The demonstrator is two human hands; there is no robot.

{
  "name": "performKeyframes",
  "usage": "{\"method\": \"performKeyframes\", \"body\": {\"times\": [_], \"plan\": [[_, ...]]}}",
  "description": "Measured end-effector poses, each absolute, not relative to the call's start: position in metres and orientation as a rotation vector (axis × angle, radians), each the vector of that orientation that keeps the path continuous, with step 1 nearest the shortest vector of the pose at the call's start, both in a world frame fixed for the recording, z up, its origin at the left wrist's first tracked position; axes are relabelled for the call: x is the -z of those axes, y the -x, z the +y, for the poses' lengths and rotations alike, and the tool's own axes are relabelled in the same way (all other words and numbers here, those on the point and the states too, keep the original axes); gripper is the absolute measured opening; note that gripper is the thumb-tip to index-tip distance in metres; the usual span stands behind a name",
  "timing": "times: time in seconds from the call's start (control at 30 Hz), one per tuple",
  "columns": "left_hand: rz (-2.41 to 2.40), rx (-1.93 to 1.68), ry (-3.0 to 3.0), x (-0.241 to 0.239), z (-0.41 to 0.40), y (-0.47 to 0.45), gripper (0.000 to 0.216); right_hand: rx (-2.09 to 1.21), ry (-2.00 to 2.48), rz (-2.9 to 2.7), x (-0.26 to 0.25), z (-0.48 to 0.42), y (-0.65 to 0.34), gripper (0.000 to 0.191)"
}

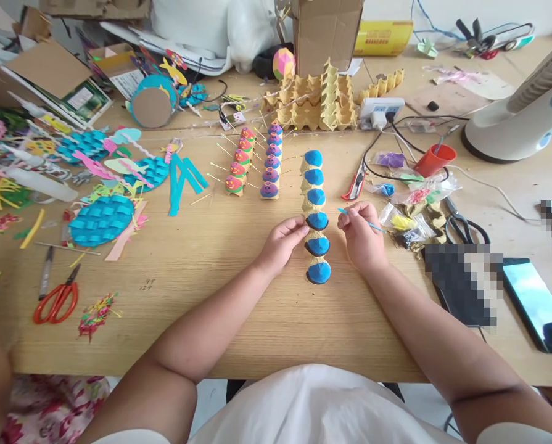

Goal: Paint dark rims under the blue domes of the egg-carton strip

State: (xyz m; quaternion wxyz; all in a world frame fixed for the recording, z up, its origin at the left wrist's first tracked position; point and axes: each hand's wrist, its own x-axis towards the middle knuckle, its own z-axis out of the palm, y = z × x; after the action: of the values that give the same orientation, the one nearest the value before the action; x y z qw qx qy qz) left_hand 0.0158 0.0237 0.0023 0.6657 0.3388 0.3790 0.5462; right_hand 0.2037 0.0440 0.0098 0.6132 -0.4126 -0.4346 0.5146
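A strip cut from an egg carton [316, 196] lies lengthwise in front of me, its bumps capped with blue clay. Dark rims edge the blue caps [319, 272] nearest me; the far ones show none. My left hand [282, 243] pinches the strip's left side beside a dark-rimmed bump. Just right of the strip, my right hand [361, 231] is closed around a thin blue clay tool [376, 228], its tip pointing toward the strip. Two finished-looking caterpillars, one red and green [240, 161] and one purple and blue [271, 160], stand further left with stick feelers.
Left are woven blue paper discs [100, 221], orange-handled scissors [59, 300] and paper scraps. On the right lie a red cutter [355, 182], bagged clay [401, 219], black scissors [463, 227], a red cup [435, 160] and a phone [535, 302]. Egg cartons [298, 114] sit behind.
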Motion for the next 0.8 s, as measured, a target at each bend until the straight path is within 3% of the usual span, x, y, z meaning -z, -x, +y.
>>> {"method": "performKeyframes", "body": {"times": [0.3,0.57,0.8], "plan": [[0.748,-1.201,-0.584,-0.018,0.023,-0.015,0.027,-1.41,1.002,-1.061,-0.003,0.042,-0.2,0.054],[0.732,-1.167,-0.548,-0.011,0.023,-0.014,0.033,-1.81,0.817,-0.832,-0.011,0.033,-0.196,0.046],[0.71,-1.14,-0.619,-0.011,0.021,-0.013,0.041,-1.879,0.776,-0.714,-0.009,0.032,-0.195,0.045]]}}
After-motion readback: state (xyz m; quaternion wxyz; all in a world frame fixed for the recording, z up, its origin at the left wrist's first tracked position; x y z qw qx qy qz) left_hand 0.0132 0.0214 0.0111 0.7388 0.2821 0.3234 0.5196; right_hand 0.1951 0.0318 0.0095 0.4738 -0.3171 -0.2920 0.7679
